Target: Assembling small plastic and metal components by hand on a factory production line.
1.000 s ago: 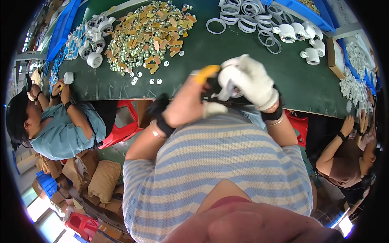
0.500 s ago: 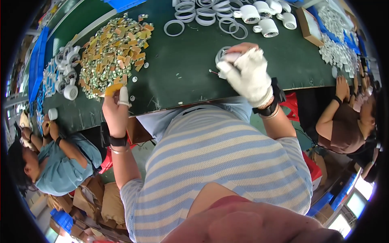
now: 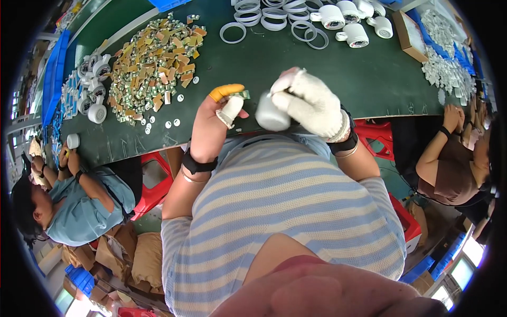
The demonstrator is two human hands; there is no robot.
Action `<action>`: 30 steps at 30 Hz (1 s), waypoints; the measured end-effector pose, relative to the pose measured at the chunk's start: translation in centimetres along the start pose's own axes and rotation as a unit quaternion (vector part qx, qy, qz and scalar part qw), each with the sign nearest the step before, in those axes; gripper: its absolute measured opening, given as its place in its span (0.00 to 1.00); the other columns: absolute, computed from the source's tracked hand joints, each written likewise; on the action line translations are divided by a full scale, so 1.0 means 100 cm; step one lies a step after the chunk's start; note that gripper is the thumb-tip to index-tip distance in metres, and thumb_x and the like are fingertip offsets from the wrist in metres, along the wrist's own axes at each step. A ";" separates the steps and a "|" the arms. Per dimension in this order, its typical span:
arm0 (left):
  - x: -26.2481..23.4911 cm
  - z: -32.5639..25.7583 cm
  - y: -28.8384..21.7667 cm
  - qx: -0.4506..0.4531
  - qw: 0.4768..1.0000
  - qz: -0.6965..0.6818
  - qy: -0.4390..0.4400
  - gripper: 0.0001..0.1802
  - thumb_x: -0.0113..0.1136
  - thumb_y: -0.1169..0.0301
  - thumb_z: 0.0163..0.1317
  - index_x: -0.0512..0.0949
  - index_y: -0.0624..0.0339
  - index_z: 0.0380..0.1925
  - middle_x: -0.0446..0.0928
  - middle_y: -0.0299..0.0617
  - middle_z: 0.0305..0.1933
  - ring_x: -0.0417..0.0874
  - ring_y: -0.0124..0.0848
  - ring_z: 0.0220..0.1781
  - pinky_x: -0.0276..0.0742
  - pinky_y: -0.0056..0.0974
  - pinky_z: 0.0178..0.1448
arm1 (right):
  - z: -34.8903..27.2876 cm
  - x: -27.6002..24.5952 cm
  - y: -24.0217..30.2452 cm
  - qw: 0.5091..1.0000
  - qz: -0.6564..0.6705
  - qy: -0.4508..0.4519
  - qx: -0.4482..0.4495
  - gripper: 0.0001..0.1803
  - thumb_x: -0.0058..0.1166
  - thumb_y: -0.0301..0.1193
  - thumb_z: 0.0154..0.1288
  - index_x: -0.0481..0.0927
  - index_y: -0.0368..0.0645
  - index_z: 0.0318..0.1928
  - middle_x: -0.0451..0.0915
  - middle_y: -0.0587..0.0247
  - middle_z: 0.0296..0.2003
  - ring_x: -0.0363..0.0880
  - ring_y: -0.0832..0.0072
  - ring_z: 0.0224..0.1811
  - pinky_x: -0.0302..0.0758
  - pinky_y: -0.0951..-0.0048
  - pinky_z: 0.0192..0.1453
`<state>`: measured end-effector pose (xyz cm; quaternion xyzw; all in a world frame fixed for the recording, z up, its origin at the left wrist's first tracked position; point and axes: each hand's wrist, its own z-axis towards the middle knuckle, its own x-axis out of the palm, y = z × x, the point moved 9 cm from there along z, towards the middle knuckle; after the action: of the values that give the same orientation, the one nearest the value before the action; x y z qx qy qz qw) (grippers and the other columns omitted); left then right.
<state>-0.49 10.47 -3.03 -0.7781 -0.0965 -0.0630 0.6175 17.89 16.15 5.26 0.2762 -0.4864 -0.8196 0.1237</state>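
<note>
Above the bench (image 3: 380, 79), small green board (image 3: 244, 94) in left hand (image 3: 209, 126)

Left hand (image 3: 207, 127): raised, yellow-capped index finger (image 3: 226, 90) and white-covered thumb (image 3: 230, 111) closed in a pinch directed to my right. My gloved right hand (image 3: 312, 104) reaches inward, fingers curled in a grip, near the left but apart. Both elbows bent; left forearm (image 3: 185, 187) and right forearm (image 3: 359, 159) converge forward.

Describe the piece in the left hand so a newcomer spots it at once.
At the dark green table, find the striped top and its wearer's left hand. It pinches a small green piece, held apart from the big pile.
</note>
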 end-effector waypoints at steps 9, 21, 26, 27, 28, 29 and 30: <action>0.010 -0.018 -0.009 -0.022 0.997 0.022 0.072 0.15 0.65 0.73 0.72 0.80 0.61 0.56 0.87 0.41 0.47 0.88 0.28 0.47 0.83 0.31 0.50 | 0.014 0.028 -0.002 0.992 -0.068 0.096 0.054 0.05 0.64 0.29 0.63 0.81 0.44 0.36 0.79 0.62 0.31 0.78 0.66 0.34 0.74 0.65 0.42; 0.012 -0.023 -0.020 0.010 0.991 0.128 0.045 0.14 0.64 0.74 0.72 0.79 0.64 0.55 0.87 0.41 0.44 0.87 0.23 0.44 0.81 0.29 0.48 | 0.016 0.033 -0.004 0.990 -0.049 0.127 0.038 0.05 0.65 0.29 0.63 0.82 0.45 0.36 0.78 0.65 0.31 0.77 0.68 0.34 0.73 0.66 0.41; 0.015 -0.023 -0.014 -0.008 0.993 0.082 0.079 0.13 0.63 0.75 0.73 0.79 0.65 0.55 0.87 0.40 0.44 0.86 0.23 0.46 0.81 0.29 0.50 | 0.012 0.033 -0.010 0.987 -0.006 0.147 0.071 0.04 0.64 0.29 0.65 0.82 0.44 0.37 0.78 0.65 0.32 0.77 0.70 0.35 0.74 0.68 0.42; 0.015 -0.023 -0.012 -0.012 0.994 0.075 0.084 0.13 0.63 0.75 0.73 0.79 0.65 0.55 0.87 0.40 0.44 0.86 0.23 0.46 0.81 0.29 0.50 | 0.012 0.034 -0.009 0.986 -0.011 0.151 0.065 0.04 0.64 0.29 0.65 0.83 0.44 0.38 0.78 0.66 0.32 0.77 0.71 0.35 0.74 0.68 0.42; 0.016 -0.024 -0.011 -0.012 0.994 0.075 0.083 0.13 0.63 0.75 0.73 0.79 0.65 0.55 0.87 0.40 0.44 0.86 0.23 0.46 0.81 0.29 0.50 | 0.012 0.034 -0.009 0.986 -0.010 0.151 0.065 0.04 0.64 0.29 0.65 0.83 0.44 0.38 0.78 0.66 0.32 0.77 0.71 0.35 0.74 0.68 0.42; 0.015 -0.025 -0.011 -0.002 0.994 0.083 0.073 0.13 0.63 0.75 0.73 0.79 0.65 0.54 0.87 0.40 0.45 0.86 0.23 0.46 0.81 0.29 0.50 | 0.012 0.034 -0.009 0.986 -0.020 0.153 0.061 0.04 0.65 0.30 0.65 0.83 0.44 0.37 0.79 0.65 0.32 0.78 0.70 0.36 0.74 0.68 0.42; 0.015 -0.026 -0.012 0.008 0.994 0.092 0.064 0.13 0.63 0.75 0.73 0.79 0.64 0.54 0.87 0.40 0.45 0.86 0.23 0.46 0.81 0.29 0.50 | 0.012 0.034 -0.009 0.986 -0.030 0.155 0.058 0.05 0.66 0.30 0.65 0.84 0.44 0.37 0.79 0.65 0.32 0.79 0.69 0.37 0.74 0.68 0.43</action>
<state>0.73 8.30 -1.02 -0.7731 0.0146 -0.0549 0.6317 14.52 15.84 3.84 0.4216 -0.4994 -0.7404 0.1568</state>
